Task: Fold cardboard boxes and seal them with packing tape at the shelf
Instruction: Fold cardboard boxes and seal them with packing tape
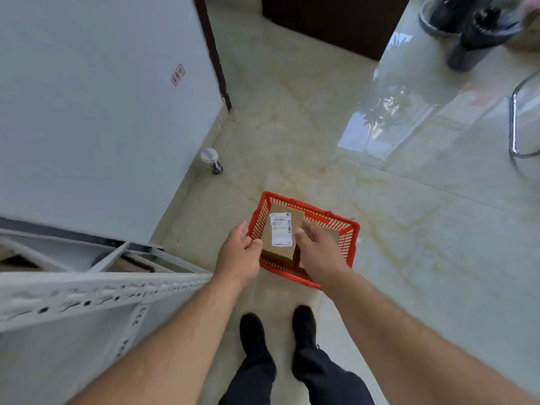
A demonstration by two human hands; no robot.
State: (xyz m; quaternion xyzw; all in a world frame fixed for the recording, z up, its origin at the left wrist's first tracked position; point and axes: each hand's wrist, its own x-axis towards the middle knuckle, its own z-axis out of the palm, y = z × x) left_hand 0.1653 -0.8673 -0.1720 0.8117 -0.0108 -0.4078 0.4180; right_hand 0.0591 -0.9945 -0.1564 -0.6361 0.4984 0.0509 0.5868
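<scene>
Shelf: the white metal shelf [96, 290] stands at my left, its perforated upright slanting across the lower left, with flat brown cardboard [131, 266] lying on a lower level behind it.
Wall: a pale wall [102, 112] rises above the shelf, with a small red-edged sticker [178, 74] on it.
Floor object: a small white round thing [211, 159] sits on the floor at the foot of the wall; I cannot tell what it is.
Left grip: my left hand [238, 255] hangs over the basket's left rim, fingers loosely spread, holding nothing, just beside the box's left edge.
Box: the cardboard box [282, 233] lies in the red basket [347, 238] on the floor, closed, white shipping label [281, 229] facing up.
Right grip: my right hand [317, 251] hovers over the box's right side, fingers relaxed and a little curled, gripping nothing; whether the fingertips touch the box I cannot tell.
Feet: my black shoes [254, 334] stand on the glossy tile floor [423, 229] just short of the basket.
</scene>
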